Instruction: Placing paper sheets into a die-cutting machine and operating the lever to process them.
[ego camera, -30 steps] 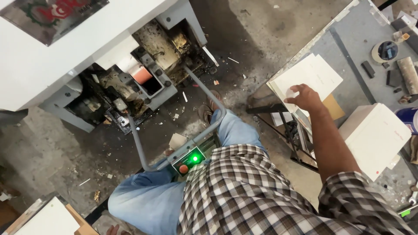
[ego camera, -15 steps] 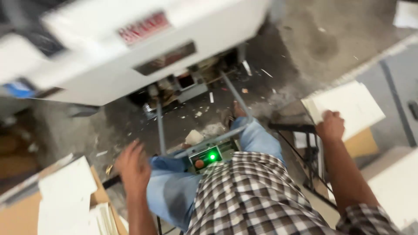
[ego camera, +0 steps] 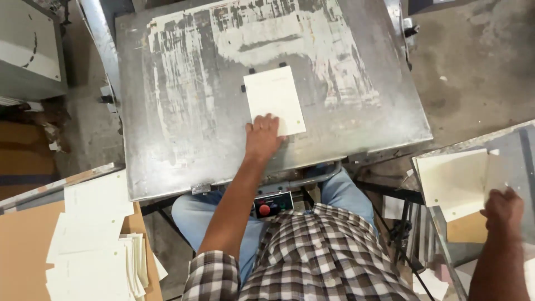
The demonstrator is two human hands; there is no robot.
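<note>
Left hand: laid flat on near edge of white rectangular card sheet, fingers spread and pressing, not closed round it.
Card sheet: flat on worn grey steel plate, square against small black stops at its far edge.
Right hand: on stack of white card sheets on grey bench at right; fingers curled at stack edge, grip unclear.
Left side: loose pile of white sheets on brown cardboard.
Below plate: control box with red button.

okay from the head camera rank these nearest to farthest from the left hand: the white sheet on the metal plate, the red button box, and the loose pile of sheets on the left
From the left hand:
1. White sheet, on the metal plate, under the fingers.
2. Red button box, below the plate's edge, by the lap.
3. Loose pile of sheets, far lower left.
</note>
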